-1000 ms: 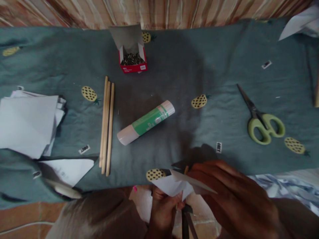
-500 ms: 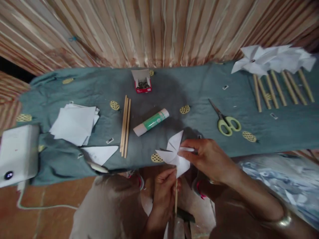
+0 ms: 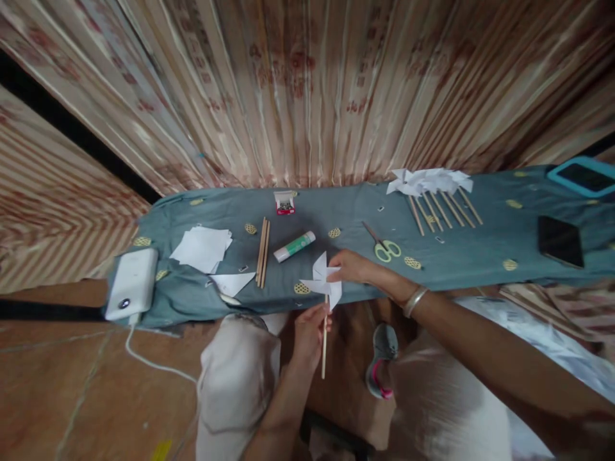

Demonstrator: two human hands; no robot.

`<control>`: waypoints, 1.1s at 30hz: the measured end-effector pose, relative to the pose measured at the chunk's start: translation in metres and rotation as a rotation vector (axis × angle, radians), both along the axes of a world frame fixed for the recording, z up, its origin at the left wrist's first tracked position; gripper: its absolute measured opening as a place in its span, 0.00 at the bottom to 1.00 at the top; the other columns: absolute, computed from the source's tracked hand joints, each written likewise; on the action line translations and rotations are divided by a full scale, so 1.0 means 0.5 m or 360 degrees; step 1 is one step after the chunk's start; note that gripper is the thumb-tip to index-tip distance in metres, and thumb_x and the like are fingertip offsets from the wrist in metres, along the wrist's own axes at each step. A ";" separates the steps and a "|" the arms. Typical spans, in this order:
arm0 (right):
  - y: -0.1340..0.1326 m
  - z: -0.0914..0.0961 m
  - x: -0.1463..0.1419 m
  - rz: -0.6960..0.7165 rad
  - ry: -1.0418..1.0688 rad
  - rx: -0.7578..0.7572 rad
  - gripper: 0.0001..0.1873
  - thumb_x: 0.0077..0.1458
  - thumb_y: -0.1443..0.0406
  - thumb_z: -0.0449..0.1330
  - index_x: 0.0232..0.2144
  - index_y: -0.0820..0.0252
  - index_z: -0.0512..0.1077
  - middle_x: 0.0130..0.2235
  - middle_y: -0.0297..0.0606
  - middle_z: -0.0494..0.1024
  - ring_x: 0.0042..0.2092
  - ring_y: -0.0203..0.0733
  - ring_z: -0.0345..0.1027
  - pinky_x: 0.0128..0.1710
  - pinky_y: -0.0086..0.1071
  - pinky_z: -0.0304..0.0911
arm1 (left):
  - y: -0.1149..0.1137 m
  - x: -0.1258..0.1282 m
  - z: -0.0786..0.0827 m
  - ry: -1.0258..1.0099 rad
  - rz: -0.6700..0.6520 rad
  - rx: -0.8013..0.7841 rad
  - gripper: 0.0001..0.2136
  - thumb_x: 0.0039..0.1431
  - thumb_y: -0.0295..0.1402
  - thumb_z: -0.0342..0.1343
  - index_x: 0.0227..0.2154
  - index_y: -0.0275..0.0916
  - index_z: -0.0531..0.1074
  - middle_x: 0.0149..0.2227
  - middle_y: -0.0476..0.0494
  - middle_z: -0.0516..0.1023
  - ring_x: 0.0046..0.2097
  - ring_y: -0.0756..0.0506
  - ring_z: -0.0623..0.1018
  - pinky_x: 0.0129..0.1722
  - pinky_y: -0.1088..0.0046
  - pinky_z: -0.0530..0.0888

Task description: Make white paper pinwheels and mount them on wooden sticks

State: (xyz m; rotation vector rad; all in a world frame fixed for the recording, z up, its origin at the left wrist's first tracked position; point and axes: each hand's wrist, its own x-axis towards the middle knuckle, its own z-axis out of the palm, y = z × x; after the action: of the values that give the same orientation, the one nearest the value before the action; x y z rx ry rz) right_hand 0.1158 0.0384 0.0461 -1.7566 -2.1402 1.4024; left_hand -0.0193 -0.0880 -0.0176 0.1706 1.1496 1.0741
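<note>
A white paper pinwheel [image 3: 321, 280] on a thin wooden stick [image 3: 325, 342] is held up in front of the near edge of a blue-grey cloth [image 3: 336, 221]. My left hand [image 3: 310, 325] is closed around the stick below the paper head. Fingers of my right hand [image 3: 353, 267] pinch the right side of the paper head. On the cloth behind lie a green-and-white glue stick [image 3: 295, 246], three bare wooden sticks [image 3: 262, 259] and green-handled scissors [image 3: 383, 244].
A small red box [image 3: 285, 203], a pile of white paper squares [image 3: 202, 248] and a paper triangle [image 3: 233, 282] lie to the left. Several finished pinwheels [image 3: 435, 192] lie at the right, then a dark phone [image 3: 560, 241] and a tablet [image 3: 583, 175]. A white device [image 3: 132, 283] sits at the left end.
The view has pulled back and tilted up, showing much more of the cloth and curtain. The pinwheel, half hidden under my right hand before, now stands clear on its stick.
</note>
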 end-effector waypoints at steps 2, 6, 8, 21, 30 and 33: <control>0.001 0.002 -0.004 -0.0016 -0.0011 -0.0032 0.05 0.41 0.67 0.66 0.19 0.65 0.75 0.16 0.27 0.66 0.22 0.32 0.60 0.24 0.26 0.54 | 0.000 0.000 0.001 0.0017 0.0002 0.0020 0.18 0.27 0.37 0.72 0.24 0.31 0.78 0.22 0.46 0.75 0.22 0.55 0.69 0.22 0.78 0.62; 0.003 0.007 -0.015 -0.0046 -0.0056 -0.0144 0.08 0.44 0.68 0.67 0.19 0.65 0.72 0.16 0.25 0.65 0.21 0.31 0.61 0.24 0.26 0.59 | 0.000 -0.002 0.008 0.0046 0.0004 0.0040 0.16 0.28 0.34 0.71 0.23 0.32 0.78 0.22 0.47 0.75 0.21 0.55 0.69 0.22 0.78 0.63; 0.004 0.011 -0.020 -0.0033 -0.0093 -0.0208 0.08 0.50 0.66 0.65 0.24 0.65 0.73 0.20 0.27 0.70 0.24 0.31 0.65 0.26 0.26 0.63 | 0.000 -0.004 0.013 0.0054 -0.0002 0.0035 0.14 0.29 0.33 0.71 0.23 0.32 0.78 0.22 0.47 0.75 0.21 0.55 0.69 0.22 0.78 0.64; 0.013 0.040 -0.034 0.0116 -0.0354 -0.0373 0.17 0.60 0.59 0.58 0.49 0.61 0.69 0.50 0.41 0.73 0.47 0.46 0.70 0.45 0.43 0.69 | 0.009 -0.023 0.010 0.0071 -0.0158 0.0045 0.15 0.27 0.34 0.73 0.21 0.33 0.79 0.22 0.45 0.77 0.23 0.54 0.71 0.26 0.79 0.63; 0.026 0.021 -0.030 0.0148 -0.0314 -0.0340 0.10 0.57 0.62 0.61 0.36 0.65 0.73 0.37 0.35 0.76 0.36 0.38 0.72 0.35 0.34 0.70 | 0.014 -0.023 0.001 0.0065 -0.0204 0.0055 0.12 0.29 0.33 0.71 0.20 0.34 0.78 0.21 0.46 0.76 0.24 0.53 0.70 0.27 0.77 0.63; 0.031 0.018 -0.028 0.0129 -0.0253 -0.0297 0.10 0.47 0.67 0.67 0.21 0.64 0.70 0.23 0.29 0.72 0.27 0.34 0.69 0.28 0.27 0.66 | 0.014 -0.024 0.001 0.0053 -0.0222 0.0069 0.11 0.31 0.33 0.70 0.20 0.34 0.78 0.21 0.46 0.76 0.24 0.53 0.70 0.26 0.78 0.63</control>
State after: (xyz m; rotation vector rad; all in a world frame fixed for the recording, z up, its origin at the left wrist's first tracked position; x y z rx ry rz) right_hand 0.1017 0.0540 0.0549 -1.9267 -2.2481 1.5796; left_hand -0.0313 -0.0808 -0.0171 0.2994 1.1279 0.9761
